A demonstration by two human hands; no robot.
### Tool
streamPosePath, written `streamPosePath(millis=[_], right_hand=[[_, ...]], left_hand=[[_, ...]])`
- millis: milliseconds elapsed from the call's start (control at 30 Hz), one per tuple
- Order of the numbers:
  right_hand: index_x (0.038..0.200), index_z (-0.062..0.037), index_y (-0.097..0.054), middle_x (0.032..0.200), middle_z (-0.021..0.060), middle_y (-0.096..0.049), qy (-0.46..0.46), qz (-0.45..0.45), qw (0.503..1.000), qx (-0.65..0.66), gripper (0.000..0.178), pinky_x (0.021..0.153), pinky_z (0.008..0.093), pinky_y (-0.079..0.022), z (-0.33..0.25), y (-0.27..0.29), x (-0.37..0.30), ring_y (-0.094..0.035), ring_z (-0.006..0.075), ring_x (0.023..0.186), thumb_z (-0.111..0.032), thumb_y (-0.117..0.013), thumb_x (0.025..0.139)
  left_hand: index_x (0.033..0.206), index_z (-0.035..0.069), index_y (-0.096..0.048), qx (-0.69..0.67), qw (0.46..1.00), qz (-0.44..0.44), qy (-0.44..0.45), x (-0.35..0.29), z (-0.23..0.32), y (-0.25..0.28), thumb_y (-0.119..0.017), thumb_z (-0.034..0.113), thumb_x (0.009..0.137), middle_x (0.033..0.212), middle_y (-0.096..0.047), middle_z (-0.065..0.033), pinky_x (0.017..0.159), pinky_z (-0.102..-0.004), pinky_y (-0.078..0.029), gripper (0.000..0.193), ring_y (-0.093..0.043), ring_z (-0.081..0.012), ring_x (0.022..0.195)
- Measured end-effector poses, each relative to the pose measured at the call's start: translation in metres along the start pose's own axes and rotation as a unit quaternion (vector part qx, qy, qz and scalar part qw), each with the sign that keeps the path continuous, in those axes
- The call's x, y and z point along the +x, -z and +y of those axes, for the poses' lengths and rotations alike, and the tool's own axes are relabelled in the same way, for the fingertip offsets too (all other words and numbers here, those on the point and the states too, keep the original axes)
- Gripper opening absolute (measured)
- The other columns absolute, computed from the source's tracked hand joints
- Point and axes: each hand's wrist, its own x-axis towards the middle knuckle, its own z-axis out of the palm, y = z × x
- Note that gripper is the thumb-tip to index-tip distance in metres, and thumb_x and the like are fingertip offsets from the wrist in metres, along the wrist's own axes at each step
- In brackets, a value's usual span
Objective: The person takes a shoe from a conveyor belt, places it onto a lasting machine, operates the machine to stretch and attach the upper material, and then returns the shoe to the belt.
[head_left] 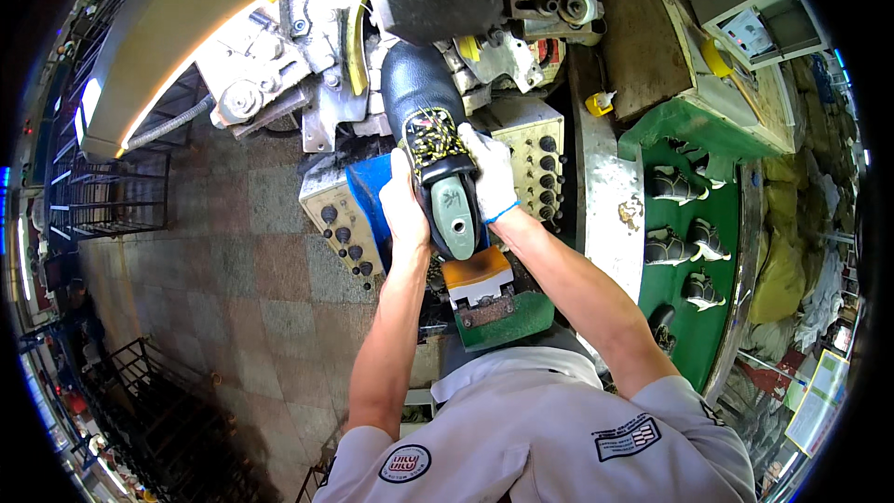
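A black leather shoe upper [424, 84] with black-and-yellow laces sits on a grey-green shoe last [452, 210], its toe up against the metal jaws of a machine [335, 98]. My left hand [402, 205] grips the left side of the shoe near the heel. On the right side, my right hand [491, 172], in a white glove with a blue cuff edge, is closed round the shoe by the laces. Both palms are hidden against the shoe. Just below the heel stands an orange-topped pad [477, 268] on a green machine part [507, 321].
Panels with black knobs flank the shoe: one on the left [337, 233], another on the right [533, 163]. A large yellowish machine cover [172, 47] overhangs the upper left. Several shoes lie on a green rack [684, 317] at right. Black metal racks [154, 391] stand on the tiled floor at left.
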Motion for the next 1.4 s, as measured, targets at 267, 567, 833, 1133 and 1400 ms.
streamPosePath(millis=[267, 567, 833, 1133, 1400], right_hand=[[0.093, 0.0025, -0.07, 0.086, -0.0001, -0.068, 0.008, 0.001, 1.0, -0.03, 0.039, 0.071, 0.0285, -0.047, -0.002, 0.002, -0.005, -0.054, 0.0083, 0.078, -0.033, -0.059, 0.102], [0.142, 0.0072, -0.042, 0.132, 0.026, -0.059, 0.032, 0.006, 0.999, 0.008, 0.047, 0.08, 0.0437, -0.062, -0.035, 0.124, -0.056, -0.068, 0.0359, 0.107, -0.024, -0.036, 0.107], [0.143, 0.0093, -0.041, 0.13, 0.0271, -0.059, -0.034, 0.065, 0.992, -0.101, 0.054, 0.081, 0.0455, -0.062, -0.04, 0.151, -0.141, -0.067, 0.0365, 0.11, -0.026, -0.052, 0.104], [0.143, 0.0088, -0.042, 0.128, 0.0251, -0.061, -0.027, 0.015, 0.995, -0.1, 0.062, 0.082, 0.0402, -0.06, -0.075, 0.174, -0.17, -0.068, 0.0358, 0.106, -0.028, -0.062, 0.098], [0.142, 0.0061, -0.046, 0.128, 0.018, -0.065, -0.003, -0.225, 0.974, 0.019, 0.068, 0.091, 0.0357, -0.056, -0.1, 0.06, -0.202, -0.069, 0.026, 0.107, -0.038, -0.067, 0.095]], left_hand=[[0.101, 0.001, -0.071, -0.034, 0.998, -0.03, -0.04, -0.006, 0.003, -0.003, -0.039, 0.046, 0.109, 0.086, -0.069, -0.0001, 0.069, -0.0273, -0.048, 0.056, -0.057, -0.0075, 0.074], [0.121, -0.008, -0.062, 0.277, 0.934, 0.223, -0.03, -0.09, -0.138, 0.115, -0.073, 0.025, 0.091, 0.103, -0.072, -0.016, 0.087, -0.0341, -0.053, 0.046, -0.067, -0.0204, 0.092], [0.123, -0.007, -0.059, 0.256, 0.919, 0.295, 0.064, -0.084, -0.291, 0.15, -0.084, 0.035, 0.07, 0.111, -0.069, -0.0281, 0.095, -0.0432, -0.05, 0.073, -0.066, -0.0414, 0.108], [0.099, -0.002, -0.071, 0.208, 0.969, 0.133, 0.032, -0.175, -0.123, 0.133, -0.089, 0.016, 0.064, 0.086, -0.072, -0.006, 0.071, -0.0311, -0.052, 0.043, -0.064, -0.0117, 0.076], [0.099, -0.006, -0.071, -0.003, 0.99, -0.139, 0.002, -0.242, 0.057, 0.122, -0.081, 0.02, 0.062, 0.087, -0.072, -0.0074, 0.068, -0.0288, -0.053, 0.046, -0.067, -0.0155, 0.076]])
